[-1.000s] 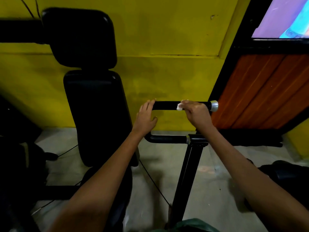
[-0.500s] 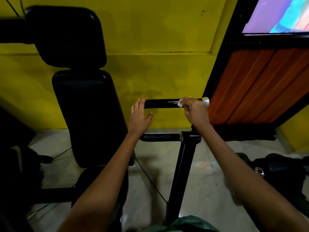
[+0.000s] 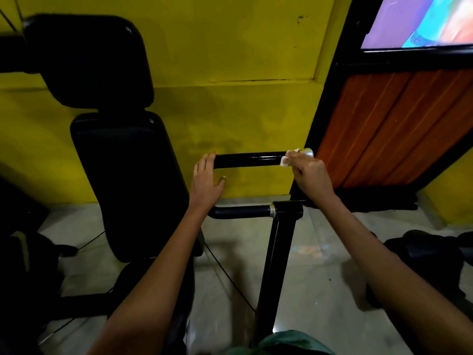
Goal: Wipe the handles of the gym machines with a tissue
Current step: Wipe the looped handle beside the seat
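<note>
Right hand up at the far right end of the upper handle, grip narrow and pinched round a small wad of white tissue, pressed against the black sleeve just short of the silver end cap. Left hand at the opposite end, fingers straight and laid over the bar, thumb hanging free below, grip wide and holding nothing, steadying only. Handle itself horizontal, out in front of the yellow wall, fixed to the machine's black upright; a second, lower handle branching left from the collar beneath. Glossy sheen along the black sleeve, so likely smooth rubber or vinyl over stiff tube: rigid, unlikely to give under pressure, probably a touch slippery under paper. Tissue the weak partner here: soft, light, liable to shred or ball up if dragged hard, more so if damp. Best taken bunched between fingertips and thumb, wrapped partly round the bar, then drawn along its length with moderate squeeze rather than scrubbed. Cap edge a likely snag point. Padded black seat back to the left, wooden panel to the right, pale floor below. Lower handle apparently not yet being wiped.
</note>
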`<state>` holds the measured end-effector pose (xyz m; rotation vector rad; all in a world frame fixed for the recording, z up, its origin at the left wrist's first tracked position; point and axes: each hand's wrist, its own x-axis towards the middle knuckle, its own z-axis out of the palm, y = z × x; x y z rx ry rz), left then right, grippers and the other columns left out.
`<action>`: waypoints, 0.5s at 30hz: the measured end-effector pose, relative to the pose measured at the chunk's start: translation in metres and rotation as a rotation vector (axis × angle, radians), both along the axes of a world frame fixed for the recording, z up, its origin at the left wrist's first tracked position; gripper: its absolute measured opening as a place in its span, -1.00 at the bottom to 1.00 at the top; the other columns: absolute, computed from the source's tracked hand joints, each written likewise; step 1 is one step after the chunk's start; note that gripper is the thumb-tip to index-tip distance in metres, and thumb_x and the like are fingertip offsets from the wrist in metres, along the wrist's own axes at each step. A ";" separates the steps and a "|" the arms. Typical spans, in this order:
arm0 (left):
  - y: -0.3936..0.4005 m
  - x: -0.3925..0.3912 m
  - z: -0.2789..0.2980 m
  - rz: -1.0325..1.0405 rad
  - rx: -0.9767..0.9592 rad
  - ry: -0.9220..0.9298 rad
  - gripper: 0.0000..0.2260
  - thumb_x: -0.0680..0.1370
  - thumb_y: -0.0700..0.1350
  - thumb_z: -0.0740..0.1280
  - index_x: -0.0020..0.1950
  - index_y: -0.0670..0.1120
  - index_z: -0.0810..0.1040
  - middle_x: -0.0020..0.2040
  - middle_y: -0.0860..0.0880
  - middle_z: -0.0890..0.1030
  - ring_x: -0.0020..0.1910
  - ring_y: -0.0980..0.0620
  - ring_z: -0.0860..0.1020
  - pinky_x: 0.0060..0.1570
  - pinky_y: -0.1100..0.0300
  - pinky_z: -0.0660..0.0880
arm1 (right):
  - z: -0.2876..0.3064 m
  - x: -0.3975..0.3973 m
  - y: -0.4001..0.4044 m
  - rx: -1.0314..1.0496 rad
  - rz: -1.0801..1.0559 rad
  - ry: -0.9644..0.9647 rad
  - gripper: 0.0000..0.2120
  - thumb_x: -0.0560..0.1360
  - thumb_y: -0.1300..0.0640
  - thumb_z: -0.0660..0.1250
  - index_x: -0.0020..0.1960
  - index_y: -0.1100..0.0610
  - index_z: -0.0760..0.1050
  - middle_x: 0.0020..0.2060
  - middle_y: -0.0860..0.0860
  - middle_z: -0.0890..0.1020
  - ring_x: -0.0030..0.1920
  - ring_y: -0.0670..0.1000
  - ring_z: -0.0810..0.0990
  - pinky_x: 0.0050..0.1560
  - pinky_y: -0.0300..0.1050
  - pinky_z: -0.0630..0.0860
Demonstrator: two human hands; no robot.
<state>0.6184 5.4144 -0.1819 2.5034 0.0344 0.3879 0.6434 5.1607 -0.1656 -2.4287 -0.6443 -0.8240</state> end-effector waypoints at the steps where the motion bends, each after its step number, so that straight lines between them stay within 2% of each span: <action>1: 0.000 0.000 -0.001 -0.001 -0.001 0.004 -0.44 0.55 -0.16 0.30 0.51 -0.08 0.16 0.48 -0.10 0.22 0.45 -0.08 0.17 0.37 0.07 0.22 | 0.000 -0.001 -0.009 -0.014 -0.005 -0.007 -0.80 0.39 0.45 0.31 -0.13 0.24 0.64 -0.02 0.17 0.68 0.00 0.11 0.67 0.04 0.02 0.57; 6: -0.001 0.000 -0.001 0.014 -0.004 -0.005 -0.44 0.55 -0.16 0.30 0.51 -0.07 0.16 0.49 -0.09 0.21 0.46 -0.07 0.16 0.37 0.10 0.22 | 0.011 0.014 -0.016 0.069 -0.109 -0.002 -0.82 0.42 0.41 0.28 -0.11 0.27 0.64 -0.07 0.19 0.68 -0.02 0.14 0.67 0.08 0.03 0.57; 8: -0.002 0.000 -0.001 0.018 0.000 -0.009 -0.43 0.55 -0.16 0.30 0.51 -0.07 0.16 0.48 -0.09 0.22 0.46 -0.07 0.17 0.37 0.10 0.22 | 0.010 0.013 -0.008 0.031 -0.086 0.003 -0.81 0.43 0.39 0.27 -0.08 0.28 0.64 -0.07 0.19 0.68 -0.03 0.14 0.67 0.08 0.04 0.56; 11: -0.001 0.001 -0.002 0.014 0.007 -0.013 -0.43 0.55 -0.16 0.30 0.51 -0.08 0.16 0.48 -0.09 0.22 0.45 -0.07 0.17 0.37 0.09 0.22 | 0.005 0.004 -0.019 -0.014 -0.031 -0.050 -0.85 0.45 0.36 0.32 -0.07 0.24 0.65 -0.07 0.17 0.69 -0.07 0.12 0.68 -0.02 0.01 0.60; 15: -0.001 0.002 -0.003 0.014 0.011 -0.013 -0.43 0.54 -0.16 0.31 0.51 -0.07 0.17 0.47 -0.09 0.23 0.45 -0.08 0.18 0.35 0.07 0.26 | 0.000 0.003 -0.023 0.089 -0.174 -0.073 -0.84 0.44 0.35 0.33 -0.05 0.23 0.65 -0.04 0.16 0.68 -0.01 0.10 0.67 0.00 -0.10 0.56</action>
